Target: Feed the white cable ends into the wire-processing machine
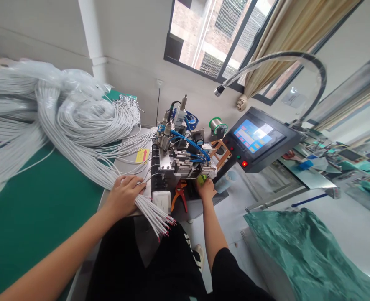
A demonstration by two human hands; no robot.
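Note:
My left hand (126, 193) rests with curled fingers on a bundle of white cables (78, 154) at the table's edge. The stripped cable ends (162, 221), with red cores showing, stick out past the hand over my lap. My right hand (206, 188) is closed at the front of a small benchtop machine (178, 154) with blue air hoses, its fingers at a small green-yellow part (201, 179). Red-handled pliers (180, 193) lie between my two hands on the machine's base.
A large heap of coiled white cables (47, 108) covers the green table (31, 217) on the left. A touchscreen control panel (256, 138) with red and green buttons stands right of the machine. A solder spool (216, 124) sits behind. Green sacking (304, 246) lies lower right.

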